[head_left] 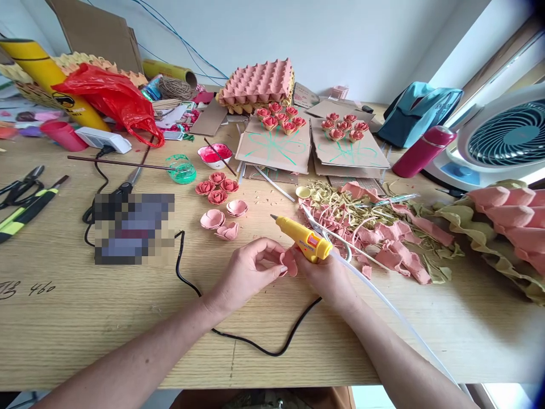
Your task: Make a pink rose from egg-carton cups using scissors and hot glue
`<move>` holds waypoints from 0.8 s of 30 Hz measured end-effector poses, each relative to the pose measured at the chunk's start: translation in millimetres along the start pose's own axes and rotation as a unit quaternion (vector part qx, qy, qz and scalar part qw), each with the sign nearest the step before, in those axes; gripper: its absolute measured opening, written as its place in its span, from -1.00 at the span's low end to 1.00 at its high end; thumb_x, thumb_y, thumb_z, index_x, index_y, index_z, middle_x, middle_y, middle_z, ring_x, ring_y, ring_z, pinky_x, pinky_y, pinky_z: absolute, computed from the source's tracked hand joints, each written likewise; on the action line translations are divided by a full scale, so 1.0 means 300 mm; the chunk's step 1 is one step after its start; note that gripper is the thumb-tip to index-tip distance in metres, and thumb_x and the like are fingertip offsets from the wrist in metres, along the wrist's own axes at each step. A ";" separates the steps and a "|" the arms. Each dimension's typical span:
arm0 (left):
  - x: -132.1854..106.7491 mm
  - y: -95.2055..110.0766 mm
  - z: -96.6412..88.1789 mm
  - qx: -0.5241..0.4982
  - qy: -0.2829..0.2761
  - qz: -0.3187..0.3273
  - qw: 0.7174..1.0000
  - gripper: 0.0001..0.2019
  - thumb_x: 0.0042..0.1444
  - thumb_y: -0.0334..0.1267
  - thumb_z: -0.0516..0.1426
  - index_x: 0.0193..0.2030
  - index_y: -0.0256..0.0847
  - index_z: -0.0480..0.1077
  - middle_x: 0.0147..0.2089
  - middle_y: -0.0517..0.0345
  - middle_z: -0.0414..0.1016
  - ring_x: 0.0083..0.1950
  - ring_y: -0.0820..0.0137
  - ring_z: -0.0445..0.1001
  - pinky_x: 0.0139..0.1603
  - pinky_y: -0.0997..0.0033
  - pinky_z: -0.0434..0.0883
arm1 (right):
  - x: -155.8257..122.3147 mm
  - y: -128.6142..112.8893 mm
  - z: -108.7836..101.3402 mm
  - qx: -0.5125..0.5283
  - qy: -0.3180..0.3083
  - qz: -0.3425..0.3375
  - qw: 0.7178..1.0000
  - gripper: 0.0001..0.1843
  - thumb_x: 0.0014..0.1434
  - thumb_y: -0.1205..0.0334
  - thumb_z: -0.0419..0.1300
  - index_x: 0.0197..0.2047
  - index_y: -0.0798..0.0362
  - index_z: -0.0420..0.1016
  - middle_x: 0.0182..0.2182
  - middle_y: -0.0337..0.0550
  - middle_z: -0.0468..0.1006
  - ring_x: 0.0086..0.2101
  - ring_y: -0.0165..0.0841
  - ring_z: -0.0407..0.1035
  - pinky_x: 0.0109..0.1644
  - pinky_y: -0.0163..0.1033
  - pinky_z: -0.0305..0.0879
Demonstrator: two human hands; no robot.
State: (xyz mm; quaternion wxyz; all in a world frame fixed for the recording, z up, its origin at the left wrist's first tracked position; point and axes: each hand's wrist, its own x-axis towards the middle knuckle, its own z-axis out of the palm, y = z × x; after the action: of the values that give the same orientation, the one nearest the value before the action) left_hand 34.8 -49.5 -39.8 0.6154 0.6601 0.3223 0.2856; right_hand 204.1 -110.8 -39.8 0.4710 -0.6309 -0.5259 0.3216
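Observation:
My right hand (326, 278) grips a yellow hot glue gun (304, 238), its nozzle pointing up and to the left. A long white glue stick (383, 298) trails from its back end. My left hand (249, 270) pinches a small pink egg-carton petal piece (289, 264), and the right fingertips are close against that piece too. Just beyond my left hand sit several pale pink cup flowers (227, 230). Behind these stand several red-painted flowers (217, 196).
Pink and tan carton scraps (340, 227) with scissors (317, 224) lie to the right. A black cord (272, 353) loops across the table (140, 318). At the back are a red paint bowl (215, 156), cardboard with flowers (275, 150), egg trays (258, 82) and a fan (511, 133).

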 end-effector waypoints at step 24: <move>0.039 -0.027 -0.043 -0.086 0.071 -0.055 0.992 -0.72 0.04 -0.16 0.34 -0.26 -0.23 0.37 -0.23 0.07 0.62 -0.22 0.33 0.61 -0.28 0.40 0.52 | -0.003 0.001 -0.036 0.014 0.010 0.040 0.999 -0.73 0.13 0.06 0.29 -0.13 -0.01 0.51 -0.44 -0.27 0.46 -0.44 -0.35 0.35 -0.37 -0.25 0.32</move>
State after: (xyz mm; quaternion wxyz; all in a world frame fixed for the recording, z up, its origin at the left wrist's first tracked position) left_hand 31.7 -32.1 -47.0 0.6604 0.5639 0.3749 0.3247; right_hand 213.8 -114.4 -36.2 0.4716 -0.6481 -0.4912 0.3412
